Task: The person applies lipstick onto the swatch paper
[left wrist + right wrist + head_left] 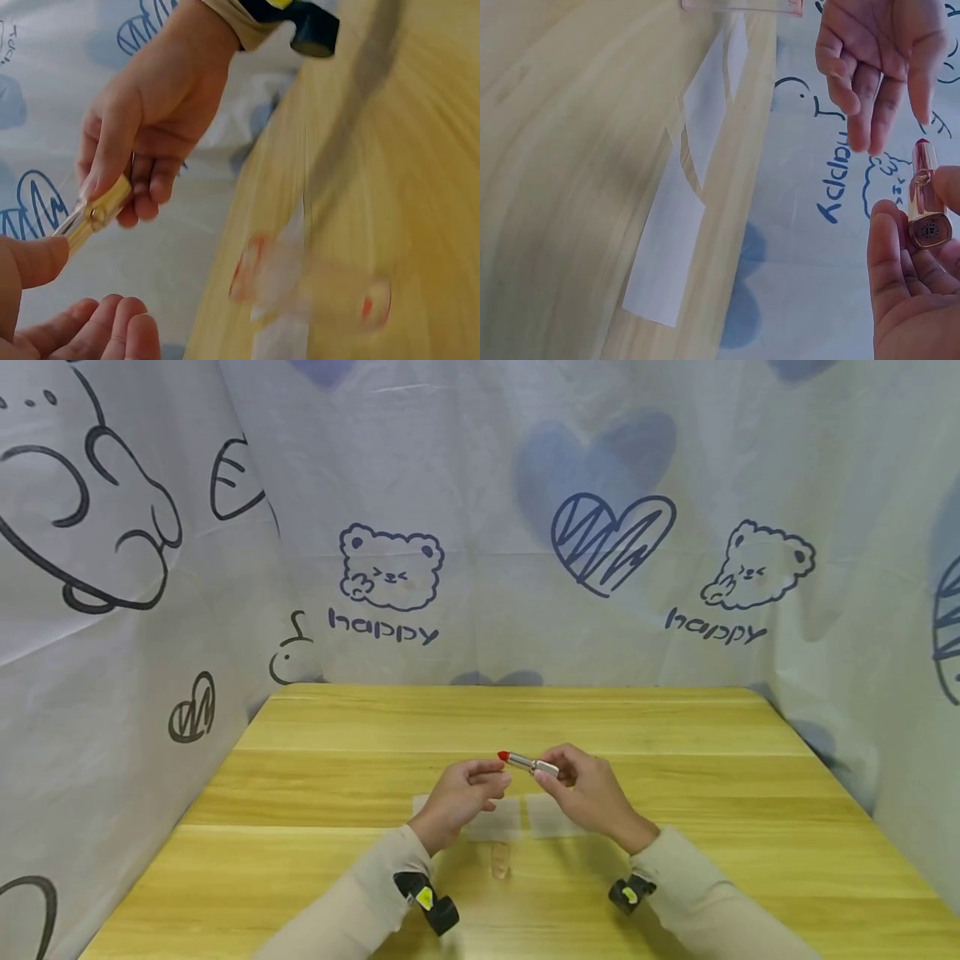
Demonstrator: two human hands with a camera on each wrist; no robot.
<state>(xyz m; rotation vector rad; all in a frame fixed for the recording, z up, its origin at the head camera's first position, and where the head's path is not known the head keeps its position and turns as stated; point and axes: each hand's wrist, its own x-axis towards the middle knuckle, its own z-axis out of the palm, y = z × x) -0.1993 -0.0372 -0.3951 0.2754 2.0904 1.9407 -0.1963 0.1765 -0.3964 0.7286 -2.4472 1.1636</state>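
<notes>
A slim lipstick with a shiny silver-coloured case, a squared base and a bare red tip (525, 762) is in the air above the desk, between the two hands. The right hand (592, 785) pinches it at the base, with the thumb on one side and the fingers on the other, so it lies tilted and the red tip points toward the left hand (465, 793). The left hand holds nothing; its fingers are apart and relaxed, and the right wrist view shows them just short of the red tip.

I judge that this lipstick is light and stiff in its case, but the smooth surface may be slippery. The red tip is probably soft and can smear or break, so the base, where the right hand has it, seems the best place to take hold; the left hand should avoid the tip.

Below the hands, on the near side between them, a clear, box-like plastic piece with reddish marks (500, 862) lies on the desk. Thin white paper pieces (495, 827) lie flat under the left hand and beside the right hand. All these rest on the yellow wood-grain desk (300, 860); beyond the hands hangs a whitish sheet with blue drawings (480, 468).
</notes>
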